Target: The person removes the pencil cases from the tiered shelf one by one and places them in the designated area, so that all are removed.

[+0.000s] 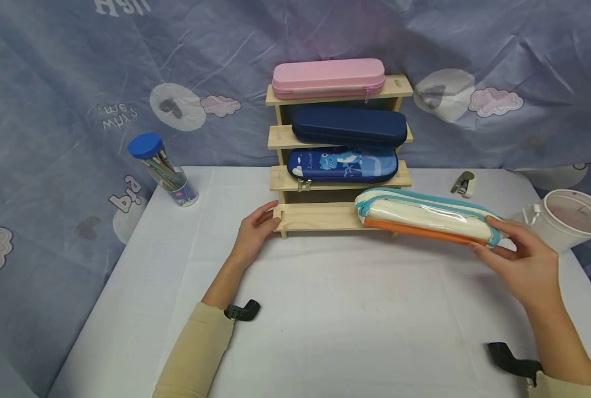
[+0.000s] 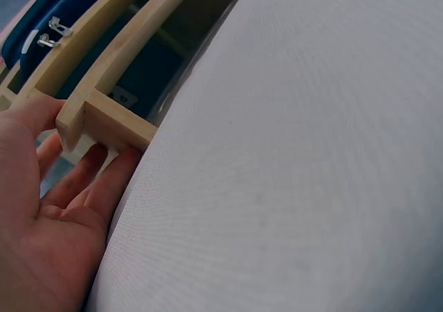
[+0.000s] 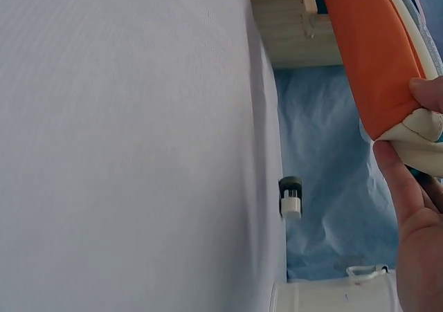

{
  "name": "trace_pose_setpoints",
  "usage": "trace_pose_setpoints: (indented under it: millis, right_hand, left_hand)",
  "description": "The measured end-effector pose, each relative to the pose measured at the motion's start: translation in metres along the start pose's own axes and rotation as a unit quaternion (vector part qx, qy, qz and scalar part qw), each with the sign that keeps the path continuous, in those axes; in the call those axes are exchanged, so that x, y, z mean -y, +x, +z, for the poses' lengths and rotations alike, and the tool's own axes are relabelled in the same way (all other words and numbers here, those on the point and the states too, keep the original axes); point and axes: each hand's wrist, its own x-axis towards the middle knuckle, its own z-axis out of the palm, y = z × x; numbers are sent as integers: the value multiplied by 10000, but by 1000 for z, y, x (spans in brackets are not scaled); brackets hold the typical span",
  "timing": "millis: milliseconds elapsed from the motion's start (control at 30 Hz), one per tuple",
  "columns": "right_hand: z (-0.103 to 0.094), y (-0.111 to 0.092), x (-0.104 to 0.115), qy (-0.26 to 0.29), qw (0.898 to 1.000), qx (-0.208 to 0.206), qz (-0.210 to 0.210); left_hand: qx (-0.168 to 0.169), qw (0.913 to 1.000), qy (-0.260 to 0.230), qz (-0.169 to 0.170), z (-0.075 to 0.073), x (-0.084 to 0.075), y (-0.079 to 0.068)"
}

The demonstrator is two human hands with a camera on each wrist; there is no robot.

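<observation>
My right hand (image 1: 529, 260) pinches the right end of a cream pencil case (image 1: 425, 214) with turquoise trim and a clear window. Its orange underside shows in the right wrist view, thumb and fingers on the corner. The case is tilted, its left end over the lowest tier of a stepped wooden rack (image 1: 320, 216). At that tier's left end, my left hand (image 1: 254, 235) holds the board with thumb and fingers. Higher tiers carry a dinosaur pencil case (image 1: 345, 164), a navy pencil case (image 1: 350, 126) and, on top, a pink pencil case (image 1: 329, 78).
A clear tub of pencils (image 1: 163, 170) with a blue lid leans at the table's back left. At the back right are a small stapler (image 1: 464, 184) and a white bucket (image 1: 574, 221). A blue-grey printed cloth (image 1: 216, 66) hangs behind the white table.
</observation>
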Motion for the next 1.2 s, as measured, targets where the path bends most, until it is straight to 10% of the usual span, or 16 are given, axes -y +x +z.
trace_pose_setpoints:
  millis: [1200]
  right_hand:
    - [-52,-26,-32,-492,9848,-1211,1148]
  left_hand:
    - [-74,9999,46,96,3,-3,-3]
